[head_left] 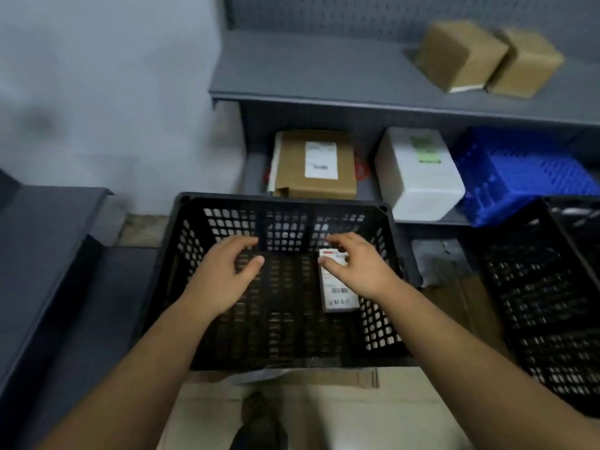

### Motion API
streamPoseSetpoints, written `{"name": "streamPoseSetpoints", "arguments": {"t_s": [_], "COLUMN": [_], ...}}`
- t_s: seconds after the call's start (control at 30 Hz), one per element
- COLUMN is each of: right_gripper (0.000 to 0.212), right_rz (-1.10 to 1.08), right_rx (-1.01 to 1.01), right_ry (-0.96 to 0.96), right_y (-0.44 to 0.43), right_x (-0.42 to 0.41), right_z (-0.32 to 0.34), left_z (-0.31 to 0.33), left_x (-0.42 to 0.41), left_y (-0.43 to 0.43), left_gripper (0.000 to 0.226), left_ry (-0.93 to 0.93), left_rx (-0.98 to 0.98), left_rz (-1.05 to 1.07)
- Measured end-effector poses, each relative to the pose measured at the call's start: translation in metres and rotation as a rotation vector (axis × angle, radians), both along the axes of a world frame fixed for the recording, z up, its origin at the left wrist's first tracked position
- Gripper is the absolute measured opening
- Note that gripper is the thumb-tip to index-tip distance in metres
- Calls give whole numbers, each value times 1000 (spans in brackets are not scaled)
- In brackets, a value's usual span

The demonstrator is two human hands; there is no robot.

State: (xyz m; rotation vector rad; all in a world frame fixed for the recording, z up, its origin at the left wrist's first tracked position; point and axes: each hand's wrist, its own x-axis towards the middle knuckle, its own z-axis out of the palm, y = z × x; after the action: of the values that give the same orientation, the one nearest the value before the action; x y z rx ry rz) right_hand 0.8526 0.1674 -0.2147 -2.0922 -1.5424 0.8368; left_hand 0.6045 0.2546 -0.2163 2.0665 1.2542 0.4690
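1. Black crate [279, 198]: plastic, lattice walls and slotted floor, open top, centre of view. Its long axis runs 9 to 3 o'clock.
2. Left hand [224, 274]: palm down over the crate's floor at its 10 o'clock, forearm entering from 7 o'clock. The fingers are spread wide and gently bent, holding nothing.
3. Right hand [357, 267]: palm down, forearm entering from 5 o'clock. Thumb and fingers are apart and loosely bent over the small box's far end. It is not closed on it, and contact cannot be told.
4. Small box [339, 292]: white, flat, lying on the crate floor at its 3 o'clock, beside the right wall. Its long axis runs 12 to 6 o'clock, with the red-marked end at 12 and the barcode end at 6.
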Motion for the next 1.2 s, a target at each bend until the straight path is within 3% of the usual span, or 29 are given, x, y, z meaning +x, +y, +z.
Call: {"name": "streamPoseSetpoints", "arguments": {"t_s": [0.33, 0.67, 0.93, 1.2], "right_gripper": [56, 42, 41, 39], "right_rz": [566, 980, 1275, 1388], "right_rx": [244, 474, 473, 452], "right_ry": [-93, 182, 256, 288], "right_y": [-78, -168, -266, -351], "right_x": [-99, -294, -480, -652], "right_z": [89, 161, 184, 199], "left_z": [97, 178, 191, 198], "left_x": [-112, -257, -392, -531], "left_y": [-203, -397, -557, -668], "left_gripper": [42, 40, 39, 42], "left_ry": [61, 167, 216, 204], "left_rx": [271, 465, 473, 469], "left_rz": [393, 865, 1176, 1359]}}
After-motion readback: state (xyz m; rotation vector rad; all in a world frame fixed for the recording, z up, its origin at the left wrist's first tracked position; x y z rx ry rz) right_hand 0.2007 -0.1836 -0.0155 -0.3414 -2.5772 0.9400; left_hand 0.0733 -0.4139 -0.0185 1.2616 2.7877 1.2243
